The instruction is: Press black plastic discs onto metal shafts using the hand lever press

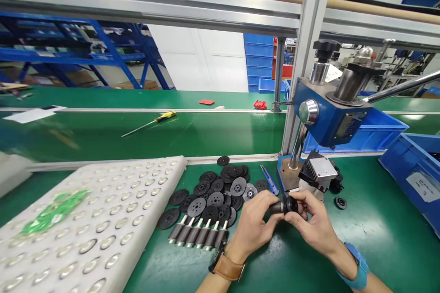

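Both my hands meet over the green bench in front of a small blue hand press (328,116). My left hand (256,224) pinches a dark cylindrical rotor part (279,207) by one end. My right hand (314,219) is closed on a black disc (292,204) at the part's other end. To the left of my hands lies a heap of black discs (215,192). A row of several dark rotors with metal shafts (199,234) lies just below that heap.
A white foam tray (89,224) with rows of round holes fills the left foreground. Blue bins (412,178) stand at the right. A blue utility knife (269,179) lies by the press base. A yellow-handled screwdriver (151,122) rests on the green conveyor behind.
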Available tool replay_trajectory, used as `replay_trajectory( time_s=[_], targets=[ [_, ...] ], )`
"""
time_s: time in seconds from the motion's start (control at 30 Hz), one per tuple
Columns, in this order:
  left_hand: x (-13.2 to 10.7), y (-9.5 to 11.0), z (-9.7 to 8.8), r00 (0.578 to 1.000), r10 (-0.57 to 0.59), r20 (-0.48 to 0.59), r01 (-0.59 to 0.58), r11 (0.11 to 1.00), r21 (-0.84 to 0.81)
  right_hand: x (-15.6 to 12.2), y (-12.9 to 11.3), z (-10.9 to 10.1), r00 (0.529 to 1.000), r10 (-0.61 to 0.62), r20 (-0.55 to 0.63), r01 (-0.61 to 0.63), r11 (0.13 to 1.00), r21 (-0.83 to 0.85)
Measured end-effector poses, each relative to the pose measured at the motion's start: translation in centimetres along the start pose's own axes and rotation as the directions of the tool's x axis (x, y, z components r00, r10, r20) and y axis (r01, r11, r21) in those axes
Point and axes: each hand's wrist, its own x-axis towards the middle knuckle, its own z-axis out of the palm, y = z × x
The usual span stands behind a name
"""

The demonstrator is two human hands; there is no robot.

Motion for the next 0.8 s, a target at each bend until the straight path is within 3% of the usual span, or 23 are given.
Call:
replay_trajectory(
  time_s=[0.1,0.17,0.3,0.37,0.47,0.63,0.8],
  targets=[
    [-0.1,-0.2,-0.4,0.989,-0.118,0.094,0.114,0.992,0.044,0.4,0.2,-0.4,0.989,0.097,0.115,-0.102,0.994,0.033],
    [-0.5,-0.3,-0.2,0.967,-0.208,0.147,0.205,0.978,0.037,0.5,0.4,-0.4,0.988,0.089,0.124,-0.084,0.995,-0.044],
    [-1.1,-0.6,0.8,0.907,-0.350,0.234,0.355,0.935,0.020,0.3,1.1,-0.1,0.982,-0.136,0.130,0.171,0.932,-0.320],
    [-1.3,-0.9,1.5,0.903,-0.351,0.246,0.372,0.927,-0.043,0.1,1.3,0.2,0.953,-0.256,0.161,0.299,0.872,-0.387],
    [-1.3,-1.1,2.4,0.939,-0.289,0.185,0.324,0.925,-0.198,0.0,1.3,0.5,0.922,-0.347,0.174,0.388,0.819,-0.424],
    [-0.9,-0.4,3.0,0.960,-0.255,0.118,0.280,0.888,-0.363,0.1,0.0,0.4,0.915,-0.373,0.152,0.400,0.795,-0.455],
    [-1.0,-0.2,3.2,0.953,-0.279,0.119,0.303,0.873,-0.382,0.1,-0.6,0.2,0.912,-0.386,0.143,0.405,0.785,-0.468]
  ],
)
